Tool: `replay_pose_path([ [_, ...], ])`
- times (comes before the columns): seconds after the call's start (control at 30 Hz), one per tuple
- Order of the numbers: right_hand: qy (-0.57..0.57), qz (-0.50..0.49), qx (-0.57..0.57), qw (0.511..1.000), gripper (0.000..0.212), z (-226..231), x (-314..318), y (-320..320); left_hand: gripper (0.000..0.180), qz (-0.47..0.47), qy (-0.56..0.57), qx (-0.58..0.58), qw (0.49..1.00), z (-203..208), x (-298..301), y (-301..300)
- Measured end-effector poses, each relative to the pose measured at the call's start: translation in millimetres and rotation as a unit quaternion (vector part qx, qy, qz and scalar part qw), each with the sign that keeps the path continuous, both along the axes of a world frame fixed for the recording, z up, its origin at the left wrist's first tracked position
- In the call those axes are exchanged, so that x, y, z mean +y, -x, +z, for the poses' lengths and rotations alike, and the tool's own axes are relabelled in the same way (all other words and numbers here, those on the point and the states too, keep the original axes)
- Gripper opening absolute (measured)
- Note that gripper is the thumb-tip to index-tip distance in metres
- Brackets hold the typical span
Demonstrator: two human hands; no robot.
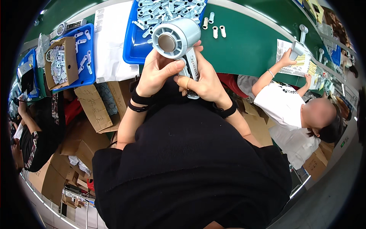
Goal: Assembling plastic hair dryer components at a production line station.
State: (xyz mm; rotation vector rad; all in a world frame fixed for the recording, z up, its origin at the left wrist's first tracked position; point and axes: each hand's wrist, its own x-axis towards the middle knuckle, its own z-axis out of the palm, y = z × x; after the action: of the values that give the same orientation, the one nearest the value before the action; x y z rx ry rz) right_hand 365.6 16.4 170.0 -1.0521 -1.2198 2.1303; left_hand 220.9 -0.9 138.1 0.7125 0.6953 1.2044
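Observation:
A pale blue handheld fan is held up in front of me, its round end with a brown disc turned partly toward me. My left hand is closed around the lower side of the fan's head and the top of the handle, its thumb lying across the front. Fingers of my right hand wrap the handle, with the thumb pressed on it near the bottom end. Dark printing shows on the handle's side. Behind the fan, a blue tray holds a heap of small pale blue handle pieces.
Several loose small pieces lie on the green table. At left, a cardboard box of parts sits in another blue tray, beside white sheeting. At right, a co-worker's hand holds a similar fan over sticker sheets.

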Motion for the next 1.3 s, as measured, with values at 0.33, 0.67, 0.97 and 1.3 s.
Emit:
replay_pose_path([
  [0.33, 0.036, -0.018, 0.025, 0.999, 0.042, -2, 2, -2, 0.056, -0.015, 0.012, -0.028, 0.999, 1, 6, 1],
  [0.67, 0.095, 0.032, 0.032, 0.994, 0.038, -2, 8, -10, 0.066, -0.03, 0.08, 0.046, 0.995, 9, 6, 20],
  [0.97, 0.06, 0.067, 0.008, 0.996, 0.041, 4, 14, -8, 0.07, -0.031, 0.098, 0.101, 0.99, 20, 8, 20],
  [1.3, 0.062, 0.066, 0.003, 0.996, 0.043, 2, 15, -7, 0.067, -0.021, 0.078, 0.107, 0.991, 18, 8, 18],
])
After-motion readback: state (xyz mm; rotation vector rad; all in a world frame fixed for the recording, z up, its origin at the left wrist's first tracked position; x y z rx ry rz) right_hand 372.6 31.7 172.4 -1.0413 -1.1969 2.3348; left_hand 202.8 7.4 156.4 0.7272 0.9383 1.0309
